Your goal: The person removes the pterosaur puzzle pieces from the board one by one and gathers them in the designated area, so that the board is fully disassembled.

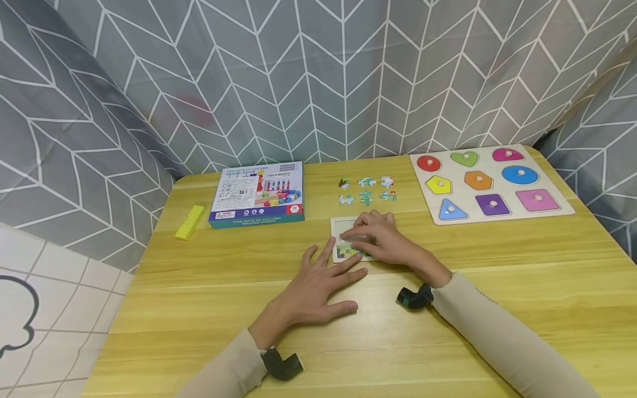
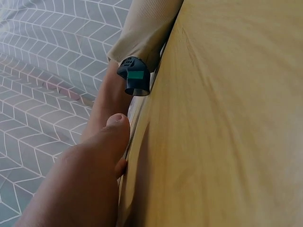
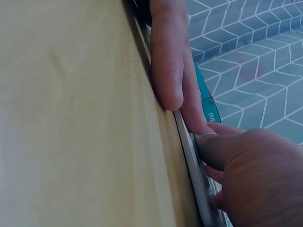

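A small pale puzzle tray [image 1: 333,225] lies mid-table, with green and purple puzzle pieces [image 1: 342,252] along its near side. My left hand [image 1: 318,287] is spread flat, its fingertips at the tray's left and near edges. From the right, my right hand [image 1: 380,237] reaches over the tray, thumb and index finger apart and touching down on the pieces. That hand covers much of the tray's right side. In the right wrist view, the thumb [image 3: 215,149] presses at the tray, close to the left hand's fingers [image 3: 168,71].
Several loose puzzle pieces [image 1: 366,197] lie in two rows behind the tray. A boxed bead set [image 1: 259,193] and a yellow block [image 1: 189,222] are at the left. At the right lies a knobbed shape board [image 1: 468,215]. A patterned curtain [image 1: 318,83] hangs behind the table.
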Action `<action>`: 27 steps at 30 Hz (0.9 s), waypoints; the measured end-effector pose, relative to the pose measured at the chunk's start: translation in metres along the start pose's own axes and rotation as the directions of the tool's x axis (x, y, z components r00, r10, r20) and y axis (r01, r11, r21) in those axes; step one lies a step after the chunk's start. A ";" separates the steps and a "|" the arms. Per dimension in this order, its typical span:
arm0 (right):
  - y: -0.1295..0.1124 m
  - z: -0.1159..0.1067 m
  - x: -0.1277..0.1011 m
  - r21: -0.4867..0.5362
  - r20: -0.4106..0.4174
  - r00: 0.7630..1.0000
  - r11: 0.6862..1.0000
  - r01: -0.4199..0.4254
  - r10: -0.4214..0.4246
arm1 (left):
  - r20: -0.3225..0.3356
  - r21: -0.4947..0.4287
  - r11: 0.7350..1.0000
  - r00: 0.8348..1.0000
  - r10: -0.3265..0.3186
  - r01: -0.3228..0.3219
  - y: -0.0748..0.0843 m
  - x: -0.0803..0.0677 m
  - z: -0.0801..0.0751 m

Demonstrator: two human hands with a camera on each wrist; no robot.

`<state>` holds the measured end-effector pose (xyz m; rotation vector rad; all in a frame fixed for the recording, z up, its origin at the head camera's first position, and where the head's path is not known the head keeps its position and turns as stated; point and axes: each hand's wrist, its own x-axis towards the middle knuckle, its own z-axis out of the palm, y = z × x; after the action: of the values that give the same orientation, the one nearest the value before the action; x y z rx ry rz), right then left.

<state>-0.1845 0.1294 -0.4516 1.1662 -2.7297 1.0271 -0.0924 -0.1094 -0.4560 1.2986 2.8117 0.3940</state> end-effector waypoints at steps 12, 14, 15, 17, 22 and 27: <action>-0.005 0.000 0.001 0.024 0.028 1.000 1.000 -0.006 0.006 | 0.001 0.000 1.000 1.000 0.002 -0.002 0.000 0.000 0.000; -0.005 0.000 0.001 0.033 0.023 1.000 0.999 -0.008 0.007 | 0.005 -0.001 1.000 1.000 -0.001 0.001 0.000 0.000 0.000; -0.004 0.000 0.001 0.037 0.021 1.000 0.999 -0.008 0.007 | 0.008 -0.002 1.000 1.000 -0.002 0.002 0.000 0.000 0.000; -0.004 0.000 0.001 0.049 0.011 1.000 0.999 -0.001 0.000 | 0.010 -0.001 1.000 1.000 -0.003 0.003 0.000 0.000 0.000; -0.002 0.001 0.001 0.074 -0.013 1.000 0.997 0.020 -0.019 | 0.008 0.004 1.000 1.000 0.000 0.000 0.000 0.001 0.000; -0.002 0.001 0.001 0.129 -0.019 1.000 0.992 0.009 -0.006 | 0.002 0.006 1.000 1.000 0.003 -0.003 0.000 0.001 0.000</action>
<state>-0.1839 0.1269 -0.4506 1.1759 -2.6782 1.2240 -0.0930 -0.1091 -0.4559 1.3037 2.8116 0.3844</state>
